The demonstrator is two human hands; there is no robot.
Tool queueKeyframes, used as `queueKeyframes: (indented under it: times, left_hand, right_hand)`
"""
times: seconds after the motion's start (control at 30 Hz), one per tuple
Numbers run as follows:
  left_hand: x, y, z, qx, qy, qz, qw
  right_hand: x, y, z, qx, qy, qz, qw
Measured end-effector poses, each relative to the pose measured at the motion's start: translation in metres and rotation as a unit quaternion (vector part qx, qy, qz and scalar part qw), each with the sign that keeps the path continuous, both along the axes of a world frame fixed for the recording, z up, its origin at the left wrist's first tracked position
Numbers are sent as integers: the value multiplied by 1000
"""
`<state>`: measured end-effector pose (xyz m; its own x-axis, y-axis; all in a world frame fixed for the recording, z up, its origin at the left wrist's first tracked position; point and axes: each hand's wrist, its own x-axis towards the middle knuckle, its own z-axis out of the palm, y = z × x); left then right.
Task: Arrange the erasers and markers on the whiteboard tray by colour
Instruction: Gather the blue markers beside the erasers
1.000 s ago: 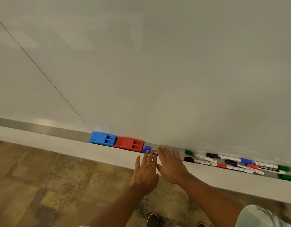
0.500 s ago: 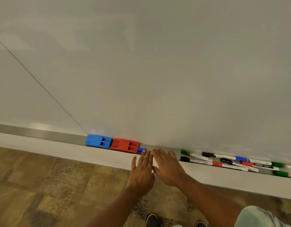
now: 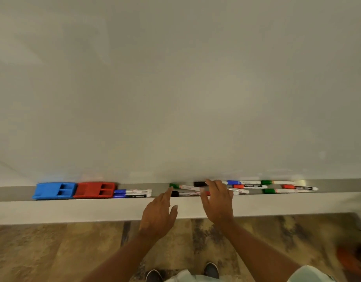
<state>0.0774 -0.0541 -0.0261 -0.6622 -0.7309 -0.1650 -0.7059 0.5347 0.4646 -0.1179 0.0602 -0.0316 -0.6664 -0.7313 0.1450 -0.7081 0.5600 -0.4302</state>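
Tray (image 3: 12, 192): blue eraser (image 3: 53, 190) and red eraser (image 3: 94, 189) touch at its left. Two blue markers (image 3: 132, 191) now lie released beside the red one, so blue is partly grouped. Hands have moved right, apart, fingers straight: left hand (image 3: 157, 216) near a green marker (image 3: 175, 185), right hand (image 3: 218, 202) over mixed markers (image 3: 249, 186).

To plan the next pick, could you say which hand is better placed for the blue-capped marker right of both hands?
Probably the right hand: it is just beside that blue-capped marker; the left hand is farther off, by a green marker.
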Motion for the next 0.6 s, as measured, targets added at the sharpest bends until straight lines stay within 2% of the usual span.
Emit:
queueKeyframes:
  times: [0.13,0.23,0.4,0.6]
  left_hand:
    - [-57,25,19,104,93,12,990]
    - [-100,42,30,176,113,-5,978]
    - [-155,68,35,150,26,-87,985]
    - [-186,82,28,88,-84,-135,983]
  right_hand:
    - [-46,34,7,44,-33,-109,993]
    - [-81,56,13,67,-91,-169,979]
    - [-121,82,18,92,-126,-184,970]
    - [-151,102,15,136,-121,-146,972]
